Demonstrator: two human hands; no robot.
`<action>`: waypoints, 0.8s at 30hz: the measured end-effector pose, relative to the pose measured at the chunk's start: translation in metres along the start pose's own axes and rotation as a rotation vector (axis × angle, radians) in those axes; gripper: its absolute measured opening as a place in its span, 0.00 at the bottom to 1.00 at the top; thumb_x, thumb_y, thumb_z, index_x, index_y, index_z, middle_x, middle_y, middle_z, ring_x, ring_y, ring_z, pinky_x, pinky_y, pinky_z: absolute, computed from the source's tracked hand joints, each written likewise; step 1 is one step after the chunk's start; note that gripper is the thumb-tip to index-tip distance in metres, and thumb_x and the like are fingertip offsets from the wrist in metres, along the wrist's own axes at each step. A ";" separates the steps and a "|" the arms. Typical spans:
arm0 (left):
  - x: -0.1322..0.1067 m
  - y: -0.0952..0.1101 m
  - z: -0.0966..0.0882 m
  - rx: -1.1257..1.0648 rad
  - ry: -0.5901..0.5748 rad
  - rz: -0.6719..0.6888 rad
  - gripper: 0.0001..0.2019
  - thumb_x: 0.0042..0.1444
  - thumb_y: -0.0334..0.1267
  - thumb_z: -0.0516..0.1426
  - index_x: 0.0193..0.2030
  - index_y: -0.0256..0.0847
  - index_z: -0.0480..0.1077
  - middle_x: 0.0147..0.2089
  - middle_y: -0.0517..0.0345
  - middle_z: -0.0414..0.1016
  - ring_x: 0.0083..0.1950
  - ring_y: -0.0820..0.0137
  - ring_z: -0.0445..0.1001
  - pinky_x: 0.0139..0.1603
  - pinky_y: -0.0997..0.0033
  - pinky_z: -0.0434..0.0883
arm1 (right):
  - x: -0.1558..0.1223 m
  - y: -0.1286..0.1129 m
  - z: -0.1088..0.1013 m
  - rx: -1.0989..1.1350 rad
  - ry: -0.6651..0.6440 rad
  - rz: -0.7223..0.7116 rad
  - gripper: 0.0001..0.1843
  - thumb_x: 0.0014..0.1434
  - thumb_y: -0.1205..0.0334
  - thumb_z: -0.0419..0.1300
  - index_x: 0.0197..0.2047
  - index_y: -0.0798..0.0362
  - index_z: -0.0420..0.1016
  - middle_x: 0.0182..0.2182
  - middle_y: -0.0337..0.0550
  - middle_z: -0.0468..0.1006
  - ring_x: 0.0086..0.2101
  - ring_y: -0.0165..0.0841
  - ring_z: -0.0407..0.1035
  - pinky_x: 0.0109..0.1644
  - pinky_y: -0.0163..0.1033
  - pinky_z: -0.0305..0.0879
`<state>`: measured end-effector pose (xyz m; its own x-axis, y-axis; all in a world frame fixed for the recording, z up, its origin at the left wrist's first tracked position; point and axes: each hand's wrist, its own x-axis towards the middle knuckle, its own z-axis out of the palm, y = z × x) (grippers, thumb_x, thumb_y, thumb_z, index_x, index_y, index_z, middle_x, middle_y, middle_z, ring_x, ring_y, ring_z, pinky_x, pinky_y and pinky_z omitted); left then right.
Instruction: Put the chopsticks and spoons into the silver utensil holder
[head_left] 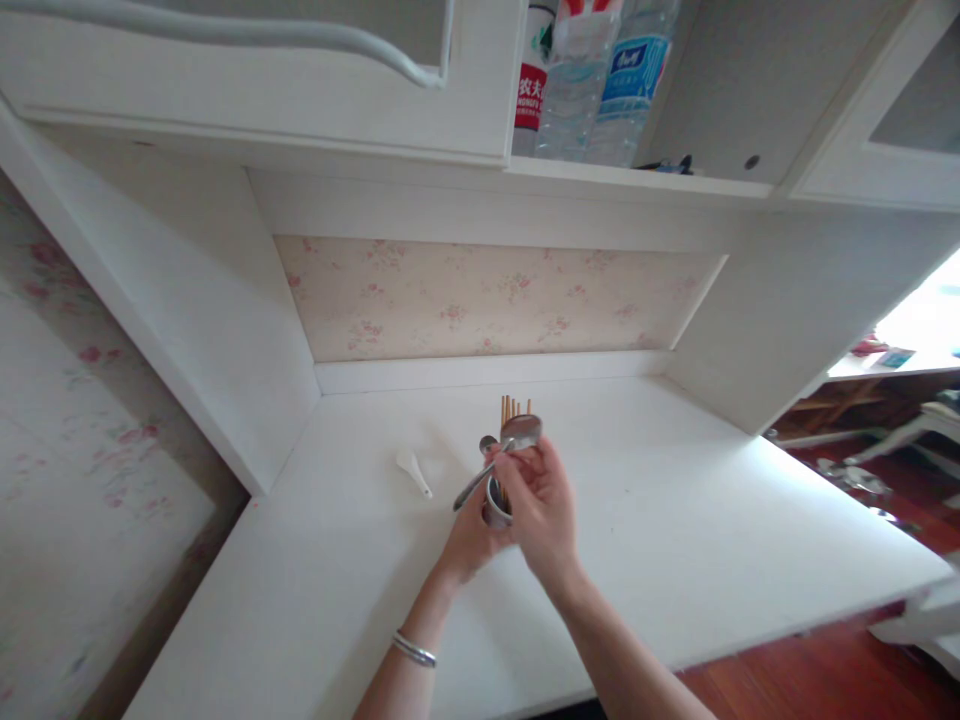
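Observation:
My left hand [474,540] is wrapped round a small metal cup [496,512] above the white counter. Several wooden chopsticks [507,406] stick up out of the cup, and the round end of another metal utensil [487,443] shows beside them. Closed in a pinch, my right hand [546,505] grips a metal spoon [522,431] over the cup's mouth. The spoon's bowl points up and right, its handle down and left. A white soup spoon [414,472] lies on the counter to the left of my hands. My fingers hide part of the cup.
The white counter [337,580] runs beneath my hands, with a side panel at each end. Overhead, an open cabinet holds plastic bottles [630,85]; its white door [262,110] hangs to the left. A wooden floor [780,660] shows at right.

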<state>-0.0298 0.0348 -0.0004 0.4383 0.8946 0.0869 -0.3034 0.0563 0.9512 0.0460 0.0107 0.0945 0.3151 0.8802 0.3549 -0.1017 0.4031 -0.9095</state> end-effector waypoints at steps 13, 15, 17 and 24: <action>0.005 -0.006 0.009 -0.026 0.058 0.066 0.38 0.37 0.35 0.71 0.57 0.41 0.63 0.55 0.46 0.72 0.55 0.57 0.70 0.59 0.57 0.63 | 0.012 0.069 -0.079 -0.278 0.108 0.200 0.15 0.54 0.55 0.60 0.43 0.52 0.73 0.36 0.43 0.77 0.37 0.36 0.72 0.42 0.42 0.68; 0.006 -0.007 0.008 -0.028 0.056 0.062 0.38 0.37 0.35 0.71 0.57 0.41 0.63 0.55 0.46 0.72 0.56 0.57 0.70 0.59 0.57 0.63 | 0.010 0.073 -0.079 -0.316 0.035 0.216 0.15 0.55 0.53 0.59 0.43 0.52 0.75 0.39 0.45 0.76 0.39 0.38 0.72 0.43 0.43 0.69; 0.007 -0.008 0.009 -0.033 0.065 0.050 0.38 0.36 0.35 0.71 0.57 0.41 0.63 0.56 0.46 0.72 0.56 0.56 0.69 0.59 0.56 0.63 | 0.009 0.076 -0.080 -0.328 -0.018 0.192 0.16 0.57 0.52 0.58 0.43 0.51 0.76 0.42 0.46 0.75 0.43 0.39 0.71 0.46 0.43 0.68; 0.005 -0.005 0.011 0.007 0.085 0.053 0.38 0.36 0.35 0.71 0.57 0.42 0.64 0.56 0.48 0.72 0.57 0.55 0.69 0.59 0.55 0.63 | -0.012 0.100 -0.095 -0.185 -0.081 0.166 0.33 0.59 0.49 0.57 0.65 0.44 0.53 0.59 0.47 0.64 0.56 0.42 0.62 0.60 0.54 0.58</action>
<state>-0.0170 0.0343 -0.0011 0.3485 0.9306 0.1122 -0.3179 0.0048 0.9481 0.1220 0.0167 -0.0218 0.2308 0.9507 0.2072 0.0311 0.2057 -0.9781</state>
